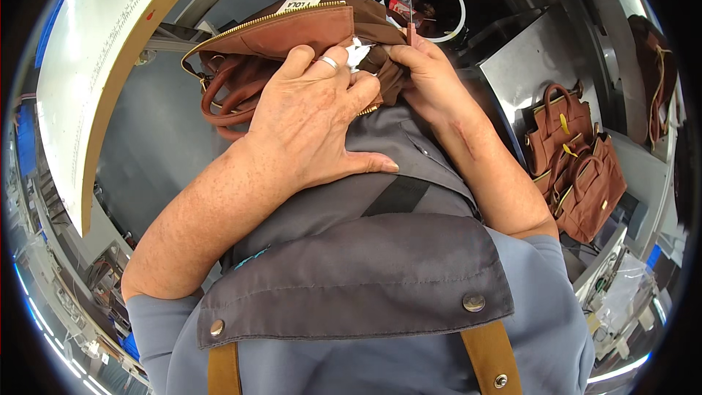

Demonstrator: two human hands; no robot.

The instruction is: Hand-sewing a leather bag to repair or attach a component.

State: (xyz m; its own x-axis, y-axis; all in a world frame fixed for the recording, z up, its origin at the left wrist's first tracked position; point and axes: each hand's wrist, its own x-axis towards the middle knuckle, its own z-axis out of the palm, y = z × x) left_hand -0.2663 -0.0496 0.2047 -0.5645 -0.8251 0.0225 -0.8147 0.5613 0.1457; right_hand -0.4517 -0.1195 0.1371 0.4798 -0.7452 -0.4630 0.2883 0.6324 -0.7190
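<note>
A brown leather handbag (292, 33) with a gold zipper and dark brown lining lies across my lap, its mouth spread and its looped handles (230, 95) to the left. Bent over the opening, the fingers of my left hand (307, 113) grip the bag's edge, with the thumb stretched out over my apron. White crumpled material (356, 55) shows beside those fingertips. My right hand (433, 77) is closed at the lining's right side. From it a slim pointed tool (411, 33) with a reddish-brown handle and metal tip sticks up; its exact kind is unclear.
A round, white-rimmed bin (462, 11) stands beyond my right hand. Several brown handbags (574, 161) rest at the right, near a metal surface (523, 66). A curved-looking white tabletop (80, 80) with a brown edge is on the left. My dark grey apron (351, 278) covers my lap.
</note>
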